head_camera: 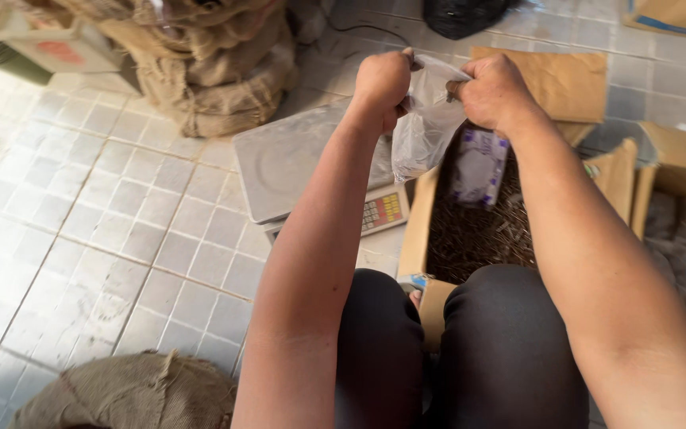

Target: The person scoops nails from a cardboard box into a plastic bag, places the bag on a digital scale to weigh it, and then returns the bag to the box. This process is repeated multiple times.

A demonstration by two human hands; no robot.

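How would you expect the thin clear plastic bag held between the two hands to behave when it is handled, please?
The thin clear plastic bag is probably floppy: it hangs crumpled below the left hand and right hand, which pinch its top. It looks empty, so likely very light and easily stirred by air. Its glossy film may be slippery, hence perhaps the tight grip.

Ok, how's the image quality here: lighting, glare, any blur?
Head view: warm light from the upper left washes out the tiled floor there. The clear plastic bag held between left hand and right hand looks soft and hazy. The carton interior is dark, its contents hard to read; edges bend slightly.
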